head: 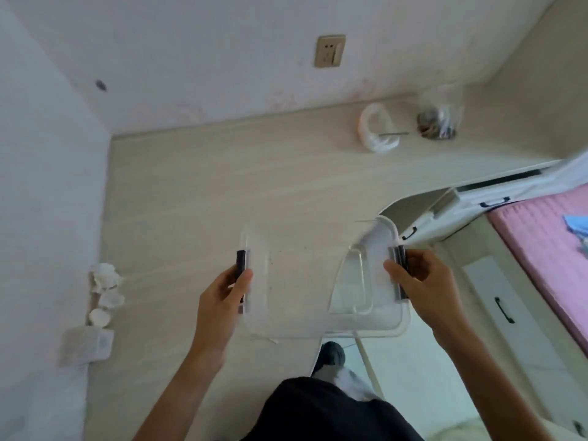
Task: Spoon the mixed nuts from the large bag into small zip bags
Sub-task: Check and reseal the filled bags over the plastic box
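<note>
I hold a clear plastic storage box (321, 326) with dark side clips over the near edge of the desk. My left hand (222, 294) grips its left clip, and my right hand (420, 281) grips its right clip. The box looks empty and is blurred. Far back on the desk stands the large clear bag of mixed nuts (437, 120). Beside it, to the left, lies a white bag (377, 128) with a thin metal spoon handle (394, 134) sticking out of it.
The pale wooden desk (197, 202) meets walls at the back and left. Crumpled white tissues (103, 291) and a white packet (87, 345) lie at its left edge. White drawers (502, 307) and a pink bed (547, 246) are on the right.
</note>
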{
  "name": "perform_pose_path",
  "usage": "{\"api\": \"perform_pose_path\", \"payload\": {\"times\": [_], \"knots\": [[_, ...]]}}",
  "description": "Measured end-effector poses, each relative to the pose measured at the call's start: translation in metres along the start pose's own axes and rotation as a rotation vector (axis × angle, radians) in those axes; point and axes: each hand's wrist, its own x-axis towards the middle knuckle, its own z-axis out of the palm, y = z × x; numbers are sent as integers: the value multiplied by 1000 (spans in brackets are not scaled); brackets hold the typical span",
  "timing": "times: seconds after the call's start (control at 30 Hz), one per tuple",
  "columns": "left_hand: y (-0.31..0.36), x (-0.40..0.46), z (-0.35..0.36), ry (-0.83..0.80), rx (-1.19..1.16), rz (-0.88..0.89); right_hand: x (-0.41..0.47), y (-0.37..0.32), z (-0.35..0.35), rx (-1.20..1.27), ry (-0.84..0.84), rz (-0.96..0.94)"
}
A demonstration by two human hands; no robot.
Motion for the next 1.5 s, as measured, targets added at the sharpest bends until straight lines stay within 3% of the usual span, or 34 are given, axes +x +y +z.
{"api": "perform_pose_path", "payload": {"times": [0.37, 0.7, 0.97, 1.2, 1.5], "knots": [[37, 68, 200, -189, 163, 125, 68, 54, -130, 117, 229, 141], [74, 128, 326, -377, 319, 160, 127, 79, -178, 240, 411, 270], [114, 241, 462, -550, 393, 136, 234, 75, -206, 257, 576, 363], [141, 322, 532, -513, 382, 47, 354, 41, -223, 166, 582, 376], [142, 351, 543, -416, 337, -6, 443, 25, -238, 54, 500, 371]]}}
